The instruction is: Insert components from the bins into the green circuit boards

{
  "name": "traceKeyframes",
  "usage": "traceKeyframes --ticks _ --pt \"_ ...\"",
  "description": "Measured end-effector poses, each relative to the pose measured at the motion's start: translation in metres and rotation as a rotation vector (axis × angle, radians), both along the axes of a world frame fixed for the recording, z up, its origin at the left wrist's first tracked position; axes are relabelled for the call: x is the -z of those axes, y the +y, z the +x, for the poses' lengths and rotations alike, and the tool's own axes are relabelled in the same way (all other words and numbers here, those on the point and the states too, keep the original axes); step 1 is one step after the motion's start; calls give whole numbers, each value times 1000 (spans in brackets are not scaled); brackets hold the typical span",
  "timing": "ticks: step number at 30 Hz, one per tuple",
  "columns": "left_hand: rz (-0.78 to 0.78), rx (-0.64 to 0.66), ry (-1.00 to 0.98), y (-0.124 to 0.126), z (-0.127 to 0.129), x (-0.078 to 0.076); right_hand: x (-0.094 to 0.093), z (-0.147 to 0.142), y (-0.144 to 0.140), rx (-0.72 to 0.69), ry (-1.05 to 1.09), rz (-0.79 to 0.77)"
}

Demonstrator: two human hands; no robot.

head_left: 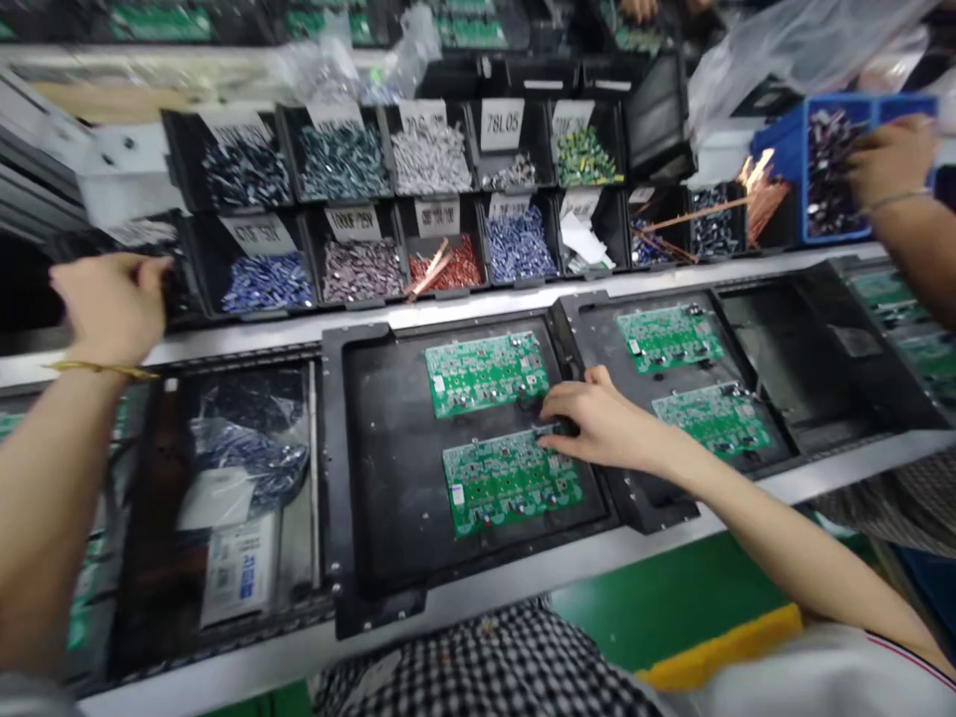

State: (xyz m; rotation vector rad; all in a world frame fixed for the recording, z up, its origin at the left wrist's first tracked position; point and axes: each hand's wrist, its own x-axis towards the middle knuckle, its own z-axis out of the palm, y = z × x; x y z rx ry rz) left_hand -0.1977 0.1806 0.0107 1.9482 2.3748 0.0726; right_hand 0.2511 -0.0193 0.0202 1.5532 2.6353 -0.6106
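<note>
Checked cloth (pixel 478 667) below, right hand (pixel 597 423) pinches a dark part on green board (pixel 512 483); left hand (pixel 112 304) curls into a bin (pixel 175 289).

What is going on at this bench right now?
A person works at an assembly line. Their right hand presses its fingertips on the near green circuit board lying in a black carrier tray. Their left hand reaches into a black parts bin at the far left of the rack. A second green board lies behind. A co-worker's hand reaches into a blue bin.
</note>
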Motion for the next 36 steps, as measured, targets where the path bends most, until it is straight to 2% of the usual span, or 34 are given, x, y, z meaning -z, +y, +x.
traceKeyframes --ticks 1,2,5,8,10,11,13,15,16,18,21,24,27,29,30,32,36 --pt "48 -22 45 -2 6 -6 -3 1 21 20 44 -8" --pt "84 -28 56 -4 11 -11 -5 2 46 72 56 57" --pt "200 2 -123 -5 16 -19 3 4 126 276 -127 351" --pt "414 -53 -541 -1 19 -22 23 5 185 320 -361 421" --pt "549 -147 -922 2 29 -26 35 5 203 307 -377 432" --pt "561 -208 -1134 1 37 -28 38 6 206 303 -371 438" --pt "419 -334 -1563 -5 60 -33 42 7 209 319 -355 455" --pt "121 -417 -1911 -20 90 -36 41 10 210 370 -329 469" --pt "-23 -432 -2021 -30 107 -36 41 11 211 403 -313 474" --pt "-215 -411 -2123 -52 141 -34 39 12 213 468 -282 482" --pt "-442 -394 -2152 -83 188 -28 32 9 208 549 -212 501" --pt "-611 -483 -2088 -100 224 -20 17 -7 180 580 4 495" --pt "-713 -618 -2005 -104 253 -10 -1 -29 129 389 334 356" --pt "-752 -641 -2002 -106 268 -3 -8 -38 97 256 390 238" --pt "-762 -626 -2012 -109 274 -1 -11 -39 84 222 389 188" --pt "-768 -541 -2017 -117 284 1 -12 -34 69 256 410 141" --pt "-771 -159 -1931 -131 291 -5 -17 -8 63 333 522 74"
